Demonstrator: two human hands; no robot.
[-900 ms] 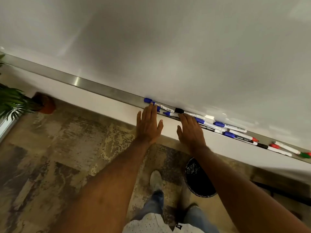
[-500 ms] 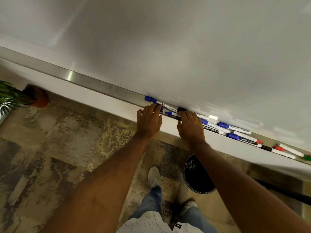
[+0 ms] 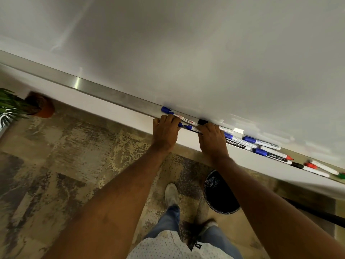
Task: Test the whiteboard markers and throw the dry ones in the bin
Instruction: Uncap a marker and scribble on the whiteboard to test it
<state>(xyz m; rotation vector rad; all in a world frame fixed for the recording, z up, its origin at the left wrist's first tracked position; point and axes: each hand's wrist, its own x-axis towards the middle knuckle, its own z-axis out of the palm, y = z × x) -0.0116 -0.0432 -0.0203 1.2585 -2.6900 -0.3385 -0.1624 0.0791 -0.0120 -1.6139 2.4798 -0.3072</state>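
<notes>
Along the bottom of the whiteboard [image 3: 186,53] runs a metal tray [image 3: 112,94] holding several markers. A blue-capped marker [image 3: 183,118] lies at the left end of the row. My left hand [image 3: 165,131] curls its fingers over the tray edge onto a marker whose blue end [image 3: 180,125] sticks out to the right. Just right of it, my right hand [image 3: 211,141] curls its fingers over another blue-capped marker [image 3: 189,127]. More blue, black, red and green markers [image 3: 261,144] lie farther right. The black bin [image 3: 220,195] stands on the floor under my right forearm.
A potted plant [image 3: 37,107] stands on the floor at far left by the wall. My feet are on the patterned carpet [image 3: 74,156] left of the bin. A dark bar [image 3: 317,212] crosses the floor at lower right.
Both hands reached the tray with straight fingers and have now curled their fingers down over the markers. The view has shifted slightly.
</notes>
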